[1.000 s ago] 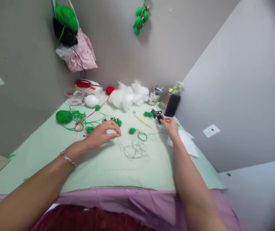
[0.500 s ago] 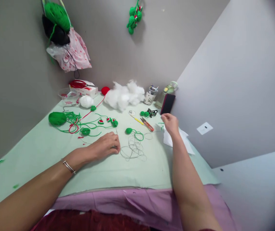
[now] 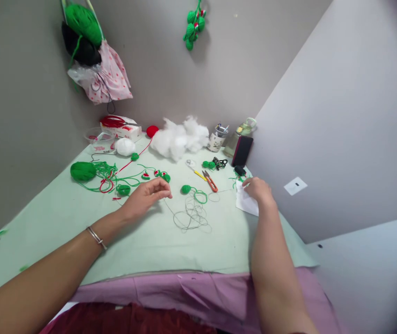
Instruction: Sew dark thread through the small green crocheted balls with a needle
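Note:
My left hand (image 3: 150, 197) is raised a little over the table, its thumb and fingertips pinched together. A thin grey thread (image 3: 191, 217) runs from under these fingers into loose loops on the table. My right hand (image 3: 259, 189) is at the right side, its fingers closed at the upper edge of a white piece of paper (image 3: 246, 203); my arm hides part of the paper. Between the hands lie a small green crocheted ball (image 3: 185, 189) with a yarn tail, orange thread snips (image 3: 211, 182) and a yellow-handled crochet hook (image 3: 199, 175).
Green yarn (image 3: 83, 171) and several small green crocheted pieces lie at left. White stuffing (image 3: 179, 139), a red yarn ball (image 3: 152, 131), a pen cup (image 3: 217, 139) and a bottle (image 3: 236, 138) line the back. A phone (image 3: 242, 150) leans at right, a black object (image 3: 240, 170) before it.
My left hand has lifted and moved slightly left and away from me. My right hand has shifted right and nearer, uncovering the black object. The snips have turned slightly.

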Action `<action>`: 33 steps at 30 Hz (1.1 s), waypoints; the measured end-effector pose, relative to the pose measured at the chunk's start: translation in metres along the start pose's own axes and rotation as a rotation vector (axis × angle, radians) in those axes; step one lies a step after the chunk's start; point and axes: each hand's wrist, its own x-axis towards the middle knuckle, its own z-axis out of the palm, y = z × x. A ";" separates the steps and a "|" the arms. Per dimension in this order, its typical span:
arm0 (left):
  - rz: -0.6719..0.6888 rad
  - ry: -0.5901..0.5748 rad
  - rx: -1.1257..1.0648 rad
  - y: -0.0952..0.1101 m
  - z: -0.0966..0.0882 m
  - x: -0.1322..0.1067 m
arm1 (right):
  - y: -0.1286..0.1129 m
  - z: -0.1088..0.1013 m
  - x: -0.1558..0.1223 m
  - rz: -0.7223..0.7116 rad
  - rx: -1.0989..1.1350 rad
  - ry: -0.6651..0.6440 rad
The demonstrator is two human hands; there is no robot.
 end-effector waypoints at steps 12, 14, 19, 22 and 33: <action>-0.080 0.146 -0.258 0.001 -0.003 0.003 | -0.048 -0.046 -0.027 -0.259 0.582 -0.103; -0.090 0.158 -0.290 0.002 -0.001 0.003 | -0.072 -0.053 -0.047 -0.404 0.903 -0.253; -0.145 0.176 -0.319 0.006 0.003 0.000 | -0.136 -0.054 -0.110 -0.661 1.002 -0.681; -0.146 0.154 -0.298 0.005 0.008 -0.003 | -0.160 -0.048 -0.137 -0.835 0.936 -0.636; -0.143 0.086 -0.392 0.000 0.023 -0.005 | -0.173 -0.013 -0.149 -1.191 0.738 -0.031</action>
